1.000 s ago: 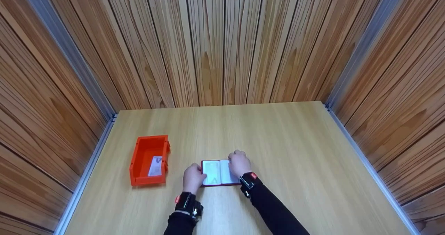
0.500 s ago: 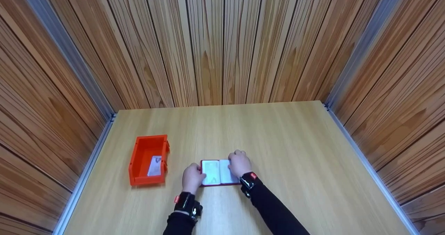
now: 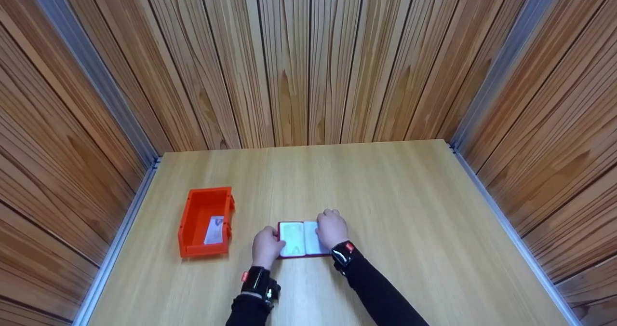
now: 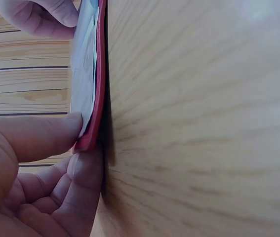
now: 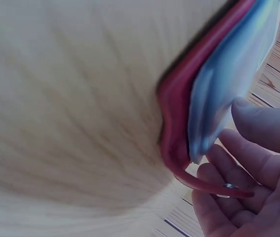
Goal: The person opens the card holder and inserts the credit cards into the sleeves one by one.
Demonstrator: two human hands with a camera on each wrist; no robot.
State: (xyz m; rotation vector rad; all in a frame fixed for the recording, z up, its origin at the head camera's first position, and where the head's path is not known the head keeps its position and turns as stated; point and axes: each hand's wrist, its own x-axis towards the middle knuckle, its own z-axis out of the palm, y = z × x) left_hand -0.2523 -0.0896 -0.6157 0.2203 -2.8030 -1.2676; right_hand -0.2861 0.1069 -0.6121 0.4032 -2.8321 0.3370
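Observation:
A red card holder [image 3: 304,256] lies spread open on the table, its clear plastic sleeves [image 3: 292,239] facing up. My left hand [image 3: 266,249] grips its left edge, the thumb on the sleeves and the fingers [image 4: 83,173] under the red cover. At the right half, my right hand [image 3: 332,228] pinches the sleeves' outer edge, with the thumb [image 5: 258,118] on top. The right wrist view shows a red strap [image 5: 204,185] with a metal snap reaching across the curled fingers of that hand. From the head, the right hand covers the holder's upper right corner.
An orange-red bin [image 3: 189,224] stands on the table to the left, with a whitish printed card [image 3: 214,230] inside. Wood-panelled walls [image 3: 308,65] close off the back and both sides, with metal rails [image 3: 511,224] along the table's sides.

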